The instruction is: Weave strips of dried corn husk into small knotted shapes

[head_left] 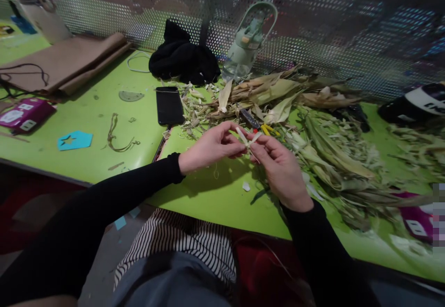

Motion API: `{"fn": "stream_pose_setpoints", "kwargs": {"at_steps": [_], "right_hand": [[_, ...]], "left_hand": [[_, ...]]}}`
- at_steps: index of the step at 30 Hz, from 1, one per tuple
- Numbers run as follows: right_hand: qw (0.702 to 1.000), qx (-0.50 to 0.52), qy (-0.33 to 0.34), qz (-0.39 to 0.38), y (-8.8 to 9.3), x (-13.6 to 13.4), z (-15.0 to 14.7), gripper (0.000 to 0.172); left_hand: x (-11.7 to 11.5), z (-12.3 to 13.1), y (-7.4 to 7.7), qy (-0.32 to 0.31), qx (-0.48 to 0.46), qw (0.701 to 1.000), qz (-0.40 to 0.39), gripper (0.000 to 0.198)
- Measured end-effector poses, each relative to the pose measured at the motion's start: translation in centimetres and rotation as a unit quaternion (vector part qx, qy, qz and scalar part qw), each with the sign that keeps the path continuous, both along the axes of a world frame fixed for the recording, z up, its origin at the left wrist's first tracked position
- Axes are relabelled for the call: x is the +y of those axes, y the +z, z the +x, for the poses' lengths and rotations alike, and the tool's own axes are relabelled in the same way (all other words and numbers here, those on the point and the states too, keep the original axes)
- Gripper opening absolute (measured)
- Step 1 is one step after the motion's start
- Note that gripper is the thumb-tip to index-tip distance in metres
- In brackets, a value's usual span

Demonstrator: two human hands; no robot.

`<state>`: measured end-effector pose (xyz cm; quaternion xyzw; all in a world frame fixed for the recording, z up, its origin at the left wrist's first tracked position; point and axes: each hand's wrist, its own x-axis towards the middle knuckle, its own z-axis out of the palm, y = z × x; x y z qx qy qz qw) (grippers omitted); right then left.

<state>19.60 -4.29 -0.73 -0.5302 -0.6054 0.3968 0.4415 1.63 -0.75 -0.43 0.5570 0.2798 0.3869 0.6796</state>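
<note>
Between my two hands, above the green table, is a small star-like piece of pale corn husk strips [247, 143]. My left hand [222, 144] pinches it from the left with thumb and forefinger. From the right, the thumb and fingers of my right hand [274, 163] close on it too; its lower part is hidden by the fingers. Just behind my right hand lie pliers or snips with yellow handles [267, 129]. Dried corn husks [264, 91] are heaped beyond, and more long husks [342, 170] lie to the right.
A black phone [169, 105] lies behind my left hand. Farther back are a black cloth [184, 57] and a green water bottle [243, 47] against a perforated metal screen [139, 6]. On the left are a blue star cutout [74, 140], a protractor [131, 96] and a twisted cord [116, 138].
</note>
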Motion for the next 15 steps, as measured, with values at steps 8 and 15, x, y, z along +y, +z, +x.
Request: {"fn": "stream_pose_setpoints", "kwargs": {"at_steps": [8,15], "right_hand": [[0.999,0.027,0.036,-0.012,0.10,-0.03,-0.23,0.023],[0.998,0.045,0.026,0.027,0.36,-0.49,-0.53,0.019]], "left_hand": [[-0.12,-0.08,-0.12,0.001,0.008,1.000,-0.001,0.032],[0.20,-0.37,-0.10,-0.044,0.030,0.999,0.009,0.030]]}}
